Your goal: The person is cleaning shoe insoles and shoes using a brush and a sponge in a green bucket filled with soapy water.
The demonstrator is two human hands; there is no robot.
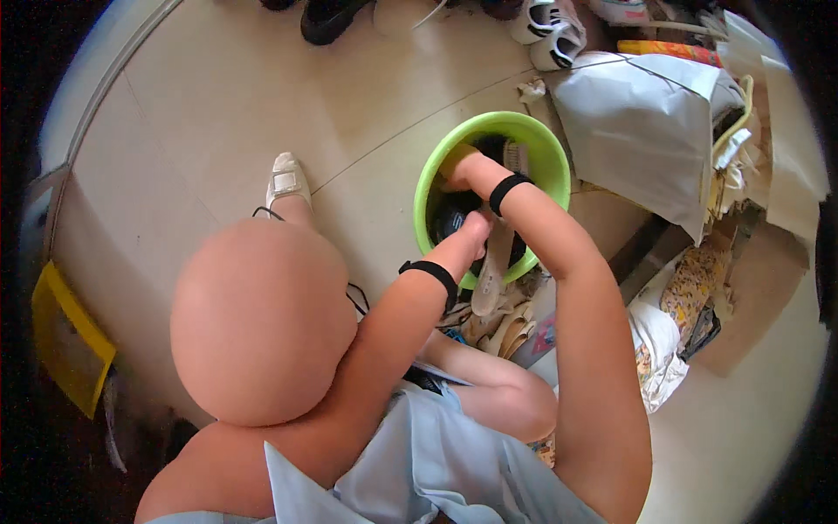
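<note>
Both hands (458, 168) inside a green bucket (552, 175), pale handle (491, 275) across its rim

Worn items, seen from the head. The garment (454, 454) is pale blue, soft and creased over the lap; one sharply pointed flap (284, 480) lies toward its left side. Both forearms, left (384, 327) and right (567, 236), are uncovered, as are the left hand (476, 234) and right hand (458, 166). Each wrist is ringed by a matte black band — the left wristband (436, 282) broad, with a small dark tab at its edge; the right wristband (504, 192) of similar width. The left knee (262, 323) and right knee (515, 406) are bare and rounded. The visible shoe (286, 173) is off-white, with a squarish panel across its top. A thin black cord (356, 297) curves beside the left knee — its attachment is hidden.
</note>
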